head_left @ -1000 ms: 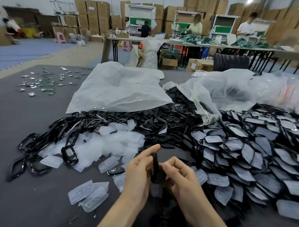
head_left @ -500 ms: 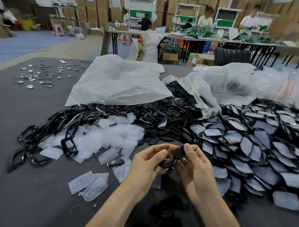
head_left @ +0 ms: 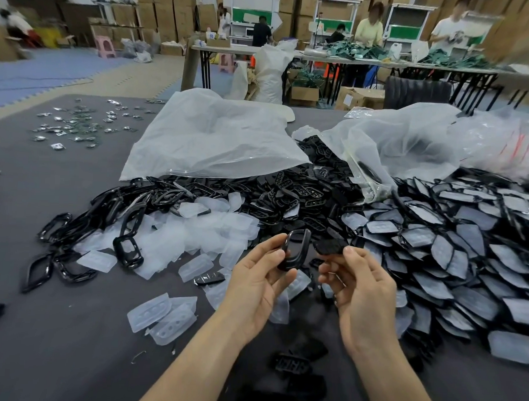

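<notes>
My left hand [head_left: 255,286] pinches a black glossy plastic frame [head_left: 296,250] between thumb and fingers, held upright above the grey table [head_left: 54,342]. My right hand [head_left: 359,288] pinches a flat black insert piece [head_left: 329,245] at its fingertips, a short gap to the right of the frame. The two parts are apart. Both hands hover over the front of the heap, palms turned toward me.
Black frames [head_left: 129,215] and translucent pads [head_left: 195,236] lie at left and centre. Black inserts [head_left: 300,192] spill from clear bags [head_left: 217,137]. Assembled pieces [head_left: 455,248] pile at right. Small metal parts [head_left: 75,125] lie far left. People work at tables [head_left: 354,57] behind.
The hands held one black part together a second ago. They have since lifted and drawn apart, the left keeping the frame and the right the insert.
</notes>
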The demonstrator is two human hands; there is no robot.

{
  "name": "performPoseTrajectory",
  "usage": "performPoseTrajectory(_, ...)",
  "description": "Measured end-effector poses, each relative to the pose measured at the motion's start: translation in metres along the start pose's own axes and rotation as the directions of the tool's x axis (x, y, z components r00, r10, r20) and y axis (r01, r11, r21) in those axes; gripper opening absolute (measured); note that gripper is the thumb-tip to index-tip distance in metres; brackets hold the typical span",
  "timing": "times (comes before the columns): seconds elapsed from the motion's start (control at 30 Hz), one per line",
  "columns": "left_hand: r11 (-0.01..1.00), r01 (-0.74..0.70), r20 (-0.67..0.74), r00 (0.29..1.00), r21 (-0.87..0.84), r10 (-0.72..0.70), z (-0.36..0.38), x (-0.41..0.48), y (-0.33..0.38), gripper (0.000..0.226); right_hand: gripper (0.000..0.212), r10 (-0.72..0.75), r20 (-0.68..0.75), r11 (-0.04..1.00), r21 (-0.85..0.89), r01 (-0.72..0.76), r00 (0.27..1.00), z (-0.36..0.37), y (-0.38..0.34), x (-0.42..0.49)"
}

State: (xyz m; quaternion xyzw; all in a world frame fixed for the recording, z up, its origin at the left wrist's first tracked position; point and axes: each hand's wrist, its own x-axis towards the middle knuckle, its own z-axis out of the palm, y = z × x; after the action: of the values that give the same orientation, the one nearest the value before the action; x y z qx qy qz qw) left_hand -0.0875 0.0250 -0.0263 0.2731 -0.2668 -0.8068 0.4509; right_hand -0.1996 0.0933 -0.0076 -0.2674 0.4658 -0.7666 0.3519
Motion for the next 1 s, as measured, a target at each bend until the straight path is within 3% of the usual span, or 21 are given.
performPoseTrajectory(0.37, 0.999, -0.003, -0.009, 1.0, -0.04, 0.003, 0.0017, -0.002, 0.0007, 0.026, 0.041, 0.022, -0.052, 1.0, 0.003, -0.022, 0.998, -0.0008, 0.0011, 0.001)
performPoseTrajectory(0.5, 0.999, 0.004, 0.009, 1.0, -0.045, -0.004, 0.001, -0.0026, 0.0005, 0.035, 0.027, 0.039, -0.101, 0.999, 0.021, -0.037, 0.994, -0.002, 0.0025, 0.0021)
performPoseTrajectory(0.73, 1.0, 0.0, 0.024, 1.0, -0.025, 0.0, 0.0016, -0.0021, 0.0007, 0.028, 0.016, 0.073, -0.121, 0.993, 0.097, -0.062, 0.99, -0.0006, 0.0022, 0.0045)
performPoseTrajectory(0.87, 1.0, 0.0, 0.034, 0.999, -0.015, 0.0, 0.0016, -0.0024, 0.0007, 0.027, 0.023, 0.085, -0.097, 0.993, 0.087, -0.077, 0.992, 0.0002, 0.0025, 0.0038)
performPoseTrajectory(1.0, 1.0, 0.001, 0.03, 1.0, -0.011, -0.001, 0.0011, -0.0013, 0.0, 0.027, 0.012, 0.105, -0.106, 0.99, 0.106, -0.094, 0.989, 0.002, 0.0022, 0.0032)
